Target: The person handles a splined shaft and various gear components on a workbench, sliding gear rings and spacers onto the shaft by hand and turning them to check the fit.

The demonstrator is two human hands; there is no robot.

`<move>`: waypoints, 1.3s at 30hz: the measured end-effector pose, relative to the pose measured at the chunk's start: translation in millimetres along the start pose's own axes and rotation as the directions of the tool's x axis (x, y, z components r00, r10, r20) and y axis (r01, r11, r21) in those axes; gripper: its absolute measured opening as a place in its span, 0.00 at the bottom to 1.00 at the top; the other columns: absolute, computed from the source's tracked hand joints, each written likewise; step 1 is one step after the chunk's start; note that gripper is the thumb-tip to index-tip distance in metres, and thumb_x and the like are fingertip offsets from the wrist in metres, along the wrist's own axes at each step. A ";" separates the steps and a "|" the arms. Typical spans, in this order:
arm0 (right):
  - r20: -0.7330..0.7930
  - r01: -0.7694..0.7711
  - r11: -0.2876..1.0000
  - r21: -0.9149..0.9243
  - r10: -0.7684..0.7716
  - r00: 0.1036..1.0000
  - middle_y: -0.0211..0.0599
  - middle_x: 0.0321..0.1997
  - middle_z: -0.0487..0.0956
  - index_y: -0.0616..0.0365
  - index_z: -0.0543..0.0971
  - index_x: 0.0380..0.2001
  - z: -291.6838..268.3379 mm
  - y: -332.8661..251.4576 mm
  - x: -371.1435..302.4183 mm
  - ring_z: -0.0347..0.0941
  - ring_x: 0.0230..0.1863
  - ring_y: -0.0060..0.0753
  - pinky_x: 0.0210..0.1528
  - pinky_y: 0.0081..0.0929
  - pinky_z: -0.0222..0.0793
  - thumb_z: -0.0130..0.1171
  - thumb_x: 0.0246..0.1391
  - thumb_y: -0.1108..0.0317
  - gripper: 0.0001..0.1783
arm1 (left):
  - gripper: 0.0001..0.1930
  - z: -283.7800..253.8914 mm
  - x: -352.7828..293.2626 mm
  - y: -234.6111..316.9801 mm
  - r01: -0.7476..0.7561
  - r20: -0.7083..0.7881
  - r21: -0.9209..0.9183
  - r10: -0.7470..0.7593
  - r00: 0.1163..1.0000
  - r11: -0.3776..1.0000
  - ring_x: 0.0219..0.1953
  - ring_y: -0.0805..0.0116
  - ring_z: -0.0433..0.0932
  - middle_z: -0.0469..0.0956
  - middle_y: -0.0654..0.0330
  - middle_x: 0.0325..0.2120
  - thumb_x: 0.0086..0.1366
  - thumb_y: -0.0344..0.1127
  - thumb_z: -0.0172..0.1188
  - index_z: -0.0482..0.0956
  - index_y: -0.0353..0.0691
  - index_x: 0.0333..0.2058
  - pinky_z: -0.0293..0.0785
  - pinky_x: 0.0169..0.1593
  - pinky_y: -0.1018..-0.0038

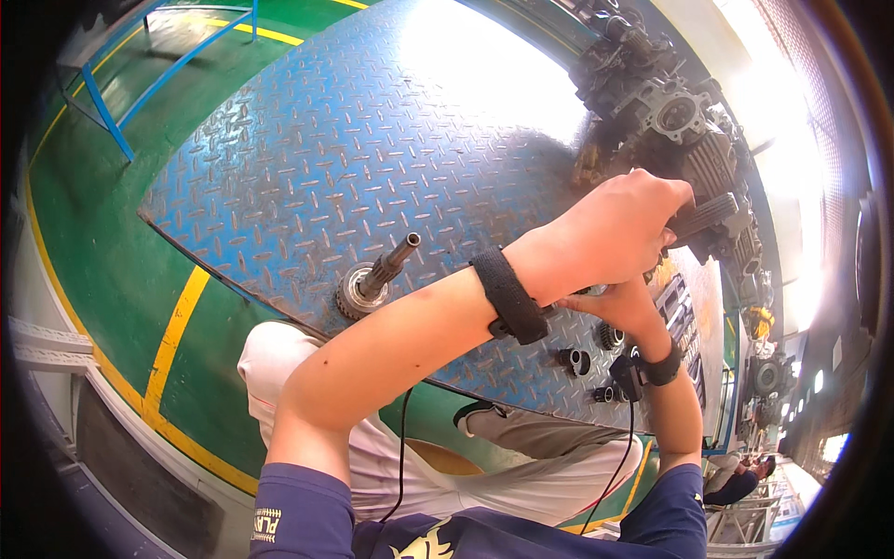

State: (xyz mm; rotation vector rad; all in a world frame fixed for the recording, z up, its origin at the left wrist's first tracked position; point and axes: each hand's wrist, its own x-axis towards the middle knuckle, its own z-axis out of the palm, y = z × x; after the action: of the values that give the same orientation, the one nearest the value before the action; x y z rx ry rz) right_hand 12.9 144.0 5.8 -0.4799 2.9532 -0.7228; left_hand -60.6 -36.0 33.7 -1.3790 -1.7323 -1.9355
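My left hand (605,228) reaches across the bench to the right, its fingers curled closed. A dark ribbed metal piece (706,216) sticks out past its knuckles; the fist seems to grip it, though the contact is partly hidden. Below it is my right hand (629,306), thumb pointing left. Its fingers disappear behind the left hand, so what they hold does not show. A geared shaft (377,279) stands tilted on the blue plate, left of my left forearm. Beside my right wrist lie a dark metal ring (577,361), a small gear (610,335) and a smaller ring (603,395).
The bench top is blue tread plate (354,140) with a dark near edge. Metal housings (675,112) crowd its far right side. Several metal parts (680,303) lie right of my hands. A blue rail frame (112,121) stands at far left. Black cables hang from both wrist straps.
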 end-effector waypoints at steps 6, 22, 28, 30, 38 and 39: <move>0.035 0.021 0.996 0.086 -0.025 0.999 0.45 0.66 0.70 0.63 0.63 0.68 -3.1 26.8 -8.2 0.65 0.68 0.41 0.68 0.40 0.61 0.83 0.38 0.64 0.55 | 0.14 -0.5 -0.9 0.6 0.036 -0.009 0.006 -0.036 0.999 0.999 0.42 0.46 0.83 0.83 0.45 0.36 0.61 0.22 0.63 0.78 0.32 0.46 0.77 0.47 0.60; 0.029 0.031 0.968 0.251 -0.040 0.999 0.46 0.70 0.65 0.63 0.63 0.68 5.3 -2.4 -0.3 0.58 0.73 0.43 0.72 0.41 0.55 0.81 0.42 0.65 0.53 | 0.16 -4.8 2.1 5.6 0.065 0.058 -0.095 -0.060 0.997 0.993 0.38 0.53 0.85 0.84 0.45 0.35 0.61 0.21 0.63 0.77 0.31 0.49 0.79 0.44 0.65; 0.077 -0.024 0.927 0.375 -0.005 0.997 0.46 0.63 0.73 0.63 0.68 0.64 16.4 -1.7 -2.1 0.67 0.65 0.38 0.66 0.38 0.63 0.78 0.47 0.62 0.44 | 0.18 0.2 5.4 11.4 0.138 0.112 -0.053 -0.131 0.985 0.989 0.40 0.56 0.85 0.84 0.45 0.37 0.62 0.20 0.62 0.76 0.32 0.51 0.81 0.45 0.66; 0.053 0.008 0.891 0.454 -0.036 0.998 0.44 0.56 0.79 0.64 0.72 0.60 15.0 -2.3 -2.7 0.73 0.59 0.35 0.62 0.35 0.67 0.78 0.48 0.61 0.39 | 0.18 2.8 8.3 11.8 0.110 0.110 -0.047 -0.104 0.989 0.993 0.41 0.57 0.85 0.84 0.45 0.38 0.62 0.21 0.62 0.76 0.32 0.52 0.81 0.45 0.66; -0.069 0.056 0.874 0.483 -0.026 0.997 0.44 0.56 0.79 0.63 0.70 0.60 29.0 7.9 -3.3 0.74 0.57 0.37 0.61 0.37 0.68 0.76 0.45 0.66 0.39 | 0.19 5.9 8.1 13.3 0.177 0.084 -0.018 -0.175 0.981 0.984 0.43 0.65 0.84 0.84 0.52 0.38 0.63 0.20 0.62 0.77 0.34 0.53 0.81 0.46 0.70; -0.122 0.127 0.871 0.474 -0.078 0.989 0.46 0.58 0.77 0.62 0.68 0.62 32.0 12.2 -3.2 0.73 0.59 0.40 0.63 0.38 0.67 0.77 0.43 0.66 0.43 | 0.20 3.4 9.2 16.3 0.198 0.104 -0.009 -0.196 0.975 0.980 0.43 0.68 0.83 0.84 0.55 0.39 0.63 0.19 0.62 0.77 0.34 0.54 0.80 0.46 0.72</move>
State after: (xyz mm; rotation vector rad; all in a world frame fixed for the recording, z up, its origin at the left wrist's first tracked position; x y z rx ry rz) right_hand 16.8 141.2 -28.2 -0.5689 2.6902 -1.4798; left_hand -52.8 -34.0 50.9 -1.3827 -1.9719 -2.0174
